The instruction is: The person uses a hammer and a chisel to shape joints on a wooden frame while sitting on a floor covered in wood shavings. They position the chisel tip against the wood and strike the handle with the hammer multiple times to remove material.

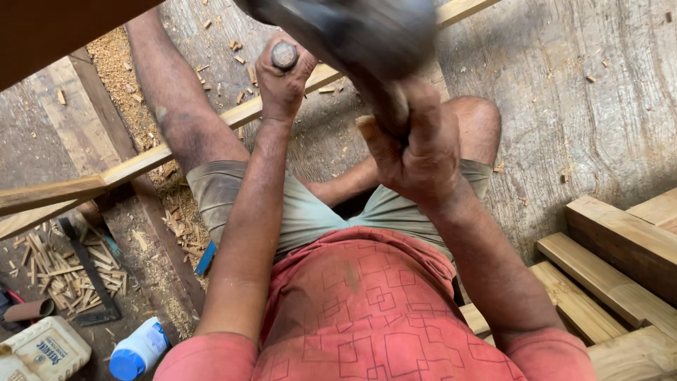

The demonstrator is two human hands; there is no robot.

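Note:
My left hand (282,81) is closed around a metal chisel (284,54), whose round flattened top shows above the fist. The chisel stands on a long pale wooden strip (141,164) that runs diagonally across the floor. My right hand (416,152) grips the handle of a mallet (352,28), raised high and close to the camera; its dark head is blurred. I sit on the floor in a red patterned shirt and grey shorts, legs on either side of the strip.
Wooden blocks (613,261) are stacked at the right. Wood chips and sawdust (63,271) lie at the left, with a metal square (88,275), a white bottle with a blue cap (137,351) and a white plastic can (42,349).

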